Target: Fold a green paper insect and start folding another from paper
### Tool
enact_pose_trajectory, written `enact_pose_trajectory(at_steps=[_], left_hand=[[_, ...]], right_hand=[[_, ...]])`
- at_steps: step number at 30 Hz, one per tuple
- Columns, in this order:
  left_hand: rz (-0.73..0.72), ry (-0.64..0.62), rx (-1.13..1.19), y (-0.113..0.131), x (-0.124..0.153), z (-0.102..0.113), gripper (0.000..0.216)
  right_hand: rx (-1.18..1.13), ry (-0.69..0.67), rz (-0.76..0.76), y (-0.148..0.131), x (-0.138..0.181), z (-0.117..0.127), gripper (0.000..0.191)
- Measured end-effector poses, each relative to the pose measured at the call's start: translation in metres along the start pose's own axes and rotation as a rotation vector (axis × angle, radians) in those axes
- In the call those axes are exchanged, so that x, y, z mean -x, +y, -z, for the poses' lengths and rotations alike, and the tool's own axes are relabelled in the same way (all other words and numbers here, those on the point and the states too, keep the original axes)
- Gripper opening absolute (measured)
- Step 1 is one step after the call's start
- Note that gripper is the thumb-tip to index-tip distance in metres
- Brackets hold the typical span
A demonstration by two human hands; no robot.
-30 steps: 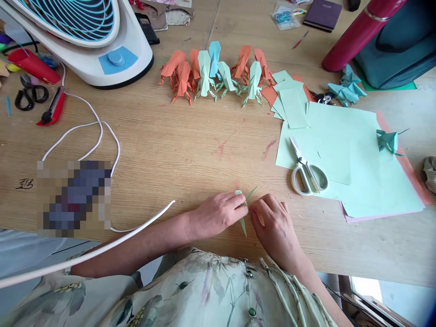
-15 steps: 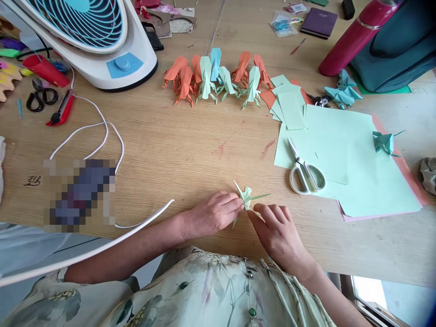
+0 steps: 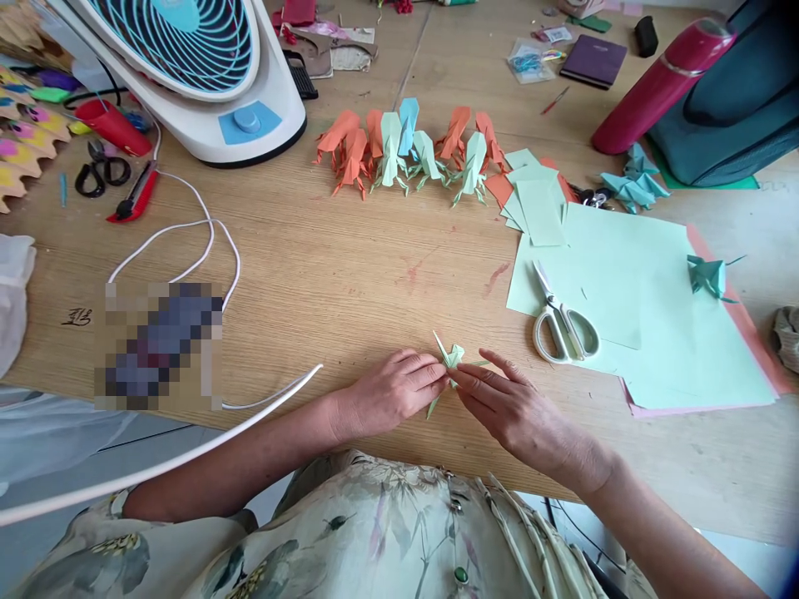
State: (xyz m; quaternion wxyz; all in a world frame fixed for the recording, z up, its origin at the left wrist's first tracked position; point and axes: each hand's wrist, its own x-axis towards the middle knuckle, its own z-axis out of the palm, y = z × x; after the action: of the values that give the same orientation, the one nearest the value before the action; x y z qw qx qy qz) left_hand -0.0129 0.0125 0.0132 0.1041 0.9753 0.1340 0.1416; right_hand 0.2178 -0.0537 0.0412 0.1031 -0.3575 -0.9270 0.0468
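Right hand (image 3: pixel 521 409) has changed most since half a second ago: it was curled in at the small, spiky, pale-green folded-paper piece (image 3: pixel 455 356), now it's stretched out flatter over it. Left hand (image 3: pixel 399 387) has barely budged.

Biggest to smallest, then. Wood-grain tabletop (image 3: pixel 325 274) under everything, with big flat mint-green paper sheets (image 3: pixel 680 324) spreading under and to the right of the white-handled metal scissors (image 3: pixel 550 299). Beyond the scissors and to the left stands a row of orange, mint and blue folded-paper figures (image 3: pixel 391 150).

Both hands are left of the scissors and a bit closer to the person. Left fingers are pressed together, tips pinching the piece. Right fingers are nearly straight, index held apart from the rest, tips at the paper; can't tell if they're gripping.

I'd guess the step in hand is shaping or flattening one of the thin points. Next move probably calls for the left pinch staying firm and light pressure from the right.

As for the piece, its blunt faceted end faces away from the person, angled slightly toward the scissors' side. Long axis looks roughly away-to-near, but fingers hide the middle. Thin points stick out: one away, one toward the scissors, one back toward the person.
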Motion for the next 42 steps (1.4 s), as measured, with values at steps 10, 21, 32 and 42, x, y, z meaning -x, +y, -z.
enact_pose_trajectory(at_steps=[10, 21, 32, 42], left_hand=[[0.201, 0.123, 0.13, 0.006, 0.006, -0.004, 0.023], [0.485, 0.013, 0.08, 0.044, -0.002, -0.021, 0.03], [0.761, -0.115, -0.023, 0.055, -0.007, -0.008, 0.02], [0.786, -0.119, -0.032, 0.044, -0.017, -0.005, 0.009]], right_hand=[[-0.231, 0.022, -0.047, 0.015, 0.0, -0.006, 0.028], [-0.386, 0.134, -0.168, 0.007, 0.003, -0.019, 0.018], [-0.348, 0.329, -0.369, -0.019, -0.005, -0.037, 0.019], [-0.328, 0.426, -0.442, -0.031, -0.014, -0.04, 0.019]])
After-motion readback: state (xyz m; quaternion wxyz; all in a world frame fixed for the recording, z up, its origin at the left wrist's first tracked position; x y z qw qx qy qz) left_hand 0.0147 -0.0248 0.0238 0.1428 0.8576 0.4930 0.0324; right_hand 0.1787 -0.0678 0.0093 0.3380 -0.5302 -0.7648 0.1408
